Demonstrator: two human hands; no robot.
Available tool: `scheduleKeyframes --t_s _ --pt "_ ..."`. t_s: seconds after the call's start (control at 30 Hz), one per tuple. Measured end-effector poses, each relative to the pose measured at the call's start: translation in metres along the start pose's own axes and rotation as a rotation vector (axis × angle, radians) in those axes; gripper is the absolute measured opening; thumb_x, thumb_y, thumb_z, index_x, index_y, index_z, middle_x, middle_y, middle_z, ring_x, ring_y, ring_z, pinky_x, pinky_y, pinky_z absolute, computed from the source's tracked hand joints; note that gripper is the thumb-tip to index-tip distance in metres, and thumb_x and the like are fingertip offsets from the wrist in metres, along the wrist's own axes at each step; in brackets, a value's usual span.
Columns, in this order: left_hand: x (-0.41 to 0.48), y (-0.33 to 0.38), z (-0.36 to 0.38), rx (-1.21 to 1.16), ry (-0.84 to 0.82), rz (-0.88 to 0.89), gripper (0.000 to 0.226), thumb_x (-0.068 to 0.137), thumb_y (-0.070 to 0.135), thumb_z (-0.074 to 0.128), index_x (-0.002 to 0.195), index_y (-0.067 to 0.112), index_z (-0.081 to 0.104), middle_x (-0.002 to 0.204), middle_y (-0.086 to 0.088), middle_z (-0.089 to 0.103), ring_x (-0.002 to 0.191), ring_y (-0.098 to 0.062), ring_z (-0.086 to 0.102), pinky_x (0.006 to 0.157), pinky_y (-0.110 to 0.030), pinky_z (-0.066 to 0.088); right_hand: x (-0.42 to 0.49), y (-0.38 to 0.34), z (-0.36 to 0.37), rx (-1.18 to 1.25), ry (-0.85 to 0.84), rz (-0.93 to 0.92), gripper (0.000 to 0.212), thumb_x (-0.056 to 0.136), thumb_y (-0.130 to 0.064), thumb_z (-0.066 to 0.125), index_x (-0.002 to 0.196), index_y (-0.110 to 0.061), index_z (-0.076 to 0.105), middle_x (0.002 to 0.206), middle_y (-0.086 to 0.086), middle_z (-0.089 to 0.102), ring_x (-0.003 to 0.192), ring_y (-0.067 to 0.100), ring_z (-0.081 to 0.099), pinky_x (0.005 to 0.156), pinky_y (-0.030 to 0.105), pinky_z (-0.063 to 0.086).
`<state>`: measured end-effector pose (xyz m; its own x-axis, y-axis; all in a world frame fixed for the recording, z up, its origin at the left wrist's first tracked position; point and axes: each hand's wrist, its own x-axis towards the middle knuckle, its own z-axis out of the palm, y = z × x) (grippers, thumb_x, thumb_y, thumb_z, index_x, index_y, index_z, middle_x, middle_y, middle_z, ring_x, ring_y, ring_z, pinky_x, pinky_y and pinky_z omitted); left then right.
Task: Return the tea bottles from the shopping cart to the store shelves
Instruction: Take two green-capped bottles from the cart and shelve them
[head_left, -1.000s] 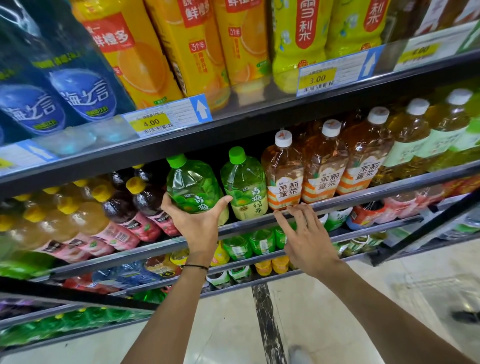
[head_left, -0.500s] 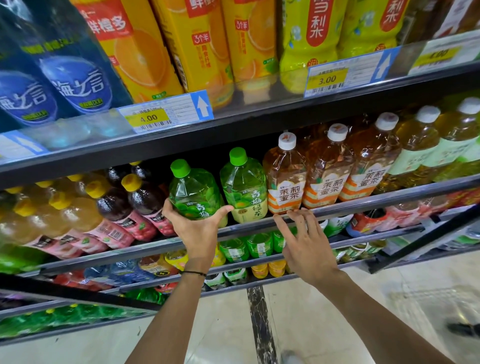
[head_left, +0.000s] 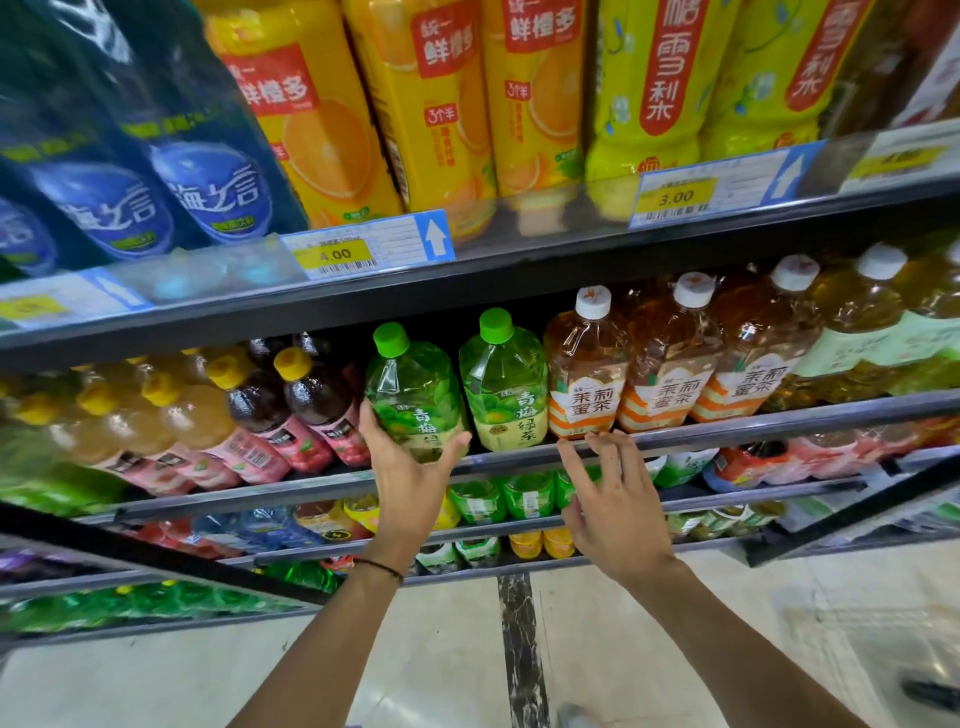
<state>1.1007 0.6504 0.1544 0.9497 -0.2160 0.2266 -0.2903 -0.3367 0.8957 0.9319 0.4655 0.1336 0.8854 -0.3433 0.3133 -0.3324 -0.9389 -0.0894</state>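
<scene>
Looks nearly shelved tbh: gripping the green tea bottle (head_left: 410, 384) with the left hand (head_left: 410, 473) at the shelf rail (head_left: 779, 415) beside its twin (head_left: 506, 384), right hand (head_left: 613, 514) spread at that rail, cart nowhere visible.

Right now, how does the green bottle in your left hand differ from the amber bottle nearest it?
The green bottle has a green cap; the amber bottle a white one. The green bottle's label is green; the amber bottle's is orange-striped. The left hand holds the green bottle; no hand holds the amber bottle. Both are in the same row.
</scene>
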Motion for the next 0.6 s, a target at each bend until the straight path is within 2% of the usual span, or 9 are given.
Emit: scheduleKeyframes --t_s 0.07,0.17,0.23,0.3,0.4,0.47,0.5,0.57,0.6 --pt "-0.001 0.000 -0.003 0.044 -0.011 -0.022 0.118 0.076 0.031 0.093 0.160 0.021 0.011 0.158 -0.010 0.037 0.147 -0.022 0.039 0.123 -0.043 0.034 0.001 -0.001 -0.002 -0.003 -0.021 0.001 0.074 0.067 -0.028 0.083 0.136 -0.013 0.060 0.125 0.024 0.060 0.125 0.042 0.043 0.101 0.056 0.049" --pt "0.001 0.005 -0.004 0.057 -0.033 -0.060 0.113 0.075 0.028 0.094 0.157 0.018 0.017 0.149 -0.012 0.047 0.139 -0.027 0.049 0.117 -0.048 0.042 0.003 -0.004 -0.004 -0.004 -0.059 0.015 0.073 0.069 -0.028 0.082 0.136 -0.012 0.060 0.125 0.025 0.059 0.124 0.045 0.048 0.100 0.056 0.050" --pt "0.001 0.007 -0.003 0.076 -0.054 -0.088 0.116 0.074 0.032 0.094 0.158 0.013 0.015 0.152 -0.015 0.045 0.142 -0.031 0.046 0.118 -0.050 0.041 0.003 -0.006 -0.005 -0.008 -0.078 0.021 0.074 0.068 -0.028 0.083 0.136 -0.011 0.060 0.125 0.026 0.058 0.124 0.047 0.049 0.100 0.057 0.049" --pt "0.001 0.009 -0.003 0.085 -0.081 -0.111 0.121 0.074 0.035 0.094 0.160 0.013 0.012 0.157 -0.016 0.039 0.147 -0.031 0.041 0.122 -0.049 0.037 0.004 -0.007 -0.006 -0.017 -0.099 0.013 0.075 0.069 -0.028 0.082 0.138 -0.010 0.058 0.126 0.026 0.057 0.125 0.048 0.048 0.103 0.058 0.046" --pt "-0.006 0.013 -0.007 0.128 -0.121 -0.130 0.123 0.080 0.039 0.089 0.164 0.015 0.003 0.168 -0.011 0.022 0.155 -0.024 0.025 0.127 -0.034 0.024 0.004 -0.007 -0.008 -0.024 -0.135 -0.005 0.077 0.068 -0.030 0.082 0.138 -0.010 0.057 0.126 0.026 0.055 0.125 0.047 0.046 0.107 0.058 0.042" --pt "-0.022 0.016 -0.013 0.170 -0.098 -0.095 0.109 0.090 0.036 0.081 0.164 0.015 0.005 0.169 -0.007 0.016 0.155 -0.023 0.023 0.124 -0.027 0.024 0.007 -0.008 -0.015 -0.022 -0.188 -0.005 0.075 0.070 -0.031 0.081 0.138 -0.012 0.056 0.127 0.025 0.054 0.125 0.046 0.045 0.107 0.057 0.042" --pt "-0.033 0.017 -0.015 0.203 -0.060 -0.054 0.096 0.095 0.029 0.076 0.163 0.016 0.010 0.167 -0.006 0.018 0.152 -0.025 0.028 0.122 -0.026 0.031 0.009 -0.009 -0.020 -0.021 -0.212 0.000 0.074 0.072 -0.032 0.080 0.138 -0.013 0.055 0.129 0.025 0.054 0.125 0.045 0.045 0.108 0.057 0.041" --pt "-0.061 0.020 -0.020 0.343 -0.022 0.060 0.071 0.100 0.014 0.067 0.157 0.013 0.025 0.157 -0.007 0.028 0.139 -0.034 0.043 0.109 -0.034 0.049 0.011 -0.010 -0.033 -0.029 -0.246 0.007 0.074 0.073 -0.033 0.078 0.140 -0.014 0.052 0.131 0.022 0.053 0.126 0.043 0.043 0.111 0.056 0.038" --pt "-0.075 0.021 -0.021 0.429 -0.074 0.110 0.062 0.101 0.010 0.063 0.153 0.009 0.032 0.151 -0.009 0.033 0.132 -0.036 0.047 0.102 -0.040 0.052 0.011 -0.011 -0.041 -0.032 -0.259 0.007 0.075 0.074 -0.034 0.078 0.141 -0.014 0.051 0.132 0.022 0.052 0.126 0.042 0.042 0.112 0.056 0.036"
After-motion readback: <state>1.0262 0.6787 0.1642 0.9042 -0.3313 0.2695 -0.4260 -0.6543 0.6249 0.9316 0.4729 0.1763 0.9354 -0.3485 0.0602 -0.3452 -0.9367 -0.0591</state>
